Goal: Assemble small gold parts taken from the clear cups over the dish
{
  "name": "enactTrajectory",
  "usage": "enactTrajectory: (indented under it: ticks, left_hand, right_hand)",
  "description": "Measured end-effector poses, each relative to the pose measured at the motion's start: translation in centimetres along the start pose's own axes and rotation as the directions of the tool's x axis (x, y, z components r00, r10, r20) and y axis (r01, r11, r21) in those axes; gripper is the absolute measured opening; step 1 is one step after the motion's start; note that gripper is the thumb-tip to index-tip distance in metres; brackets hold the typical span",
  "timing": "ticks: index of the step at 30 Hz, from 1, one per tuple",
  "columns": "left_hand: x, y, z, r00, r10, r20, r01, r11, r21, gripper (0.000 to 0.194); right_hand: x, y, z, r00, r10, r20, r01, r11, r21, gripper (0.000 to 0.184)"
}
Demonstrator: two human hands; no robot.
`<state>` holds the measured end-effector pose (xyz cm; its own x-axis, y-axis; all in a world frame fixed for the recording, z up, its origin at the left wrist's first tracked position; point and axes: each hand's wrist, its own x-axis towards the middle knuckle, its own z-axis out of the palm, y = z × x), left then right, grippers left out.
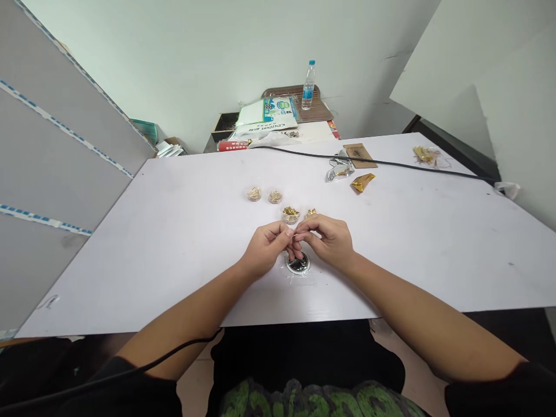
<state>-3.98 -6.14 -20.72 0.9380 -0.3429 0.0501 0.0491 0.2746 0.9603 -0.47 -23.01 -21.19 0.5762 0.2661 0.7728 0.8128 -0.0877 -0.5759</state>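
Left hand (264, 250) and right hand (330, 241) meet fingertip to fingertip, pinching something tiny, too small to identify, above round dish (298, 264) on white table (174, 243).

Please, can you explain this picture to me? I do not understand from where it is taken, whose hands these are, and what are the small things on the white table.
There is no machine here. The picture comes from a camera worn on a person's head, looking forward and down, so the two bare arms belong to that person. The left hand and the right hand meet over the white table, fingertips pinched together on something too small to identify. Just below them lies a small round dish with a dark inside. Just beyond the hands are four small clear cups holding tiny gold-coloured pieces. Farther back lie a black cable, a gold foil packet and a brown card. Behind the table stands a water bottle.
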Motion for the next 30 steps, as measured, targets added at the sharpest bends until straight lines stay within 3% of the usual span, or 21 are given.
enactTrajectory:
  ticks: [9,11,16,23,30]
  left_hand:
    - [-0.1,0.4,1.0,0.999,0.013,0.033,-0.008,0.99,-0.142,0.037]
    - [-0.1,0.4,1.1,0.998,0.03,0.047,-0.021,0.984,-0.177,0.035]
    - [-0.2,0.6,1.4,0.998,0.033,0.046,-0.022,0.973,-0.228,0.034]
    - [-0.3,0.6,1.6,1.0,-0.002,0.01,0.004,0.973,-0.232,0.041]
    - [-0.3,0.5,1.7,1.0,0.006,-0.02,-0.01,0.977,-0.212,0.042]
  right_hand:
    - [-0.4,-0.5,0.9,0.988,0.143,-0.056,-0.128,0.966,0.223,0.016]
    - [-0.5,-0.9,1.3,0.969,0.242,-0.042,-0.211,0.909,0.359,0.016]
    - [-0.6,-1.5,2.2,0.895,0.435,0.097,-0.39,0.66,0.642,0.022]
    - [-0.6,-2.0,2.4,0.823,0.516,0.24,-0.514,0.496,0.7,0.038]
    - [-0.6,-2.1,2.5,0.828,0.518,0.216,-0.498,0.502,0.707,0.036]
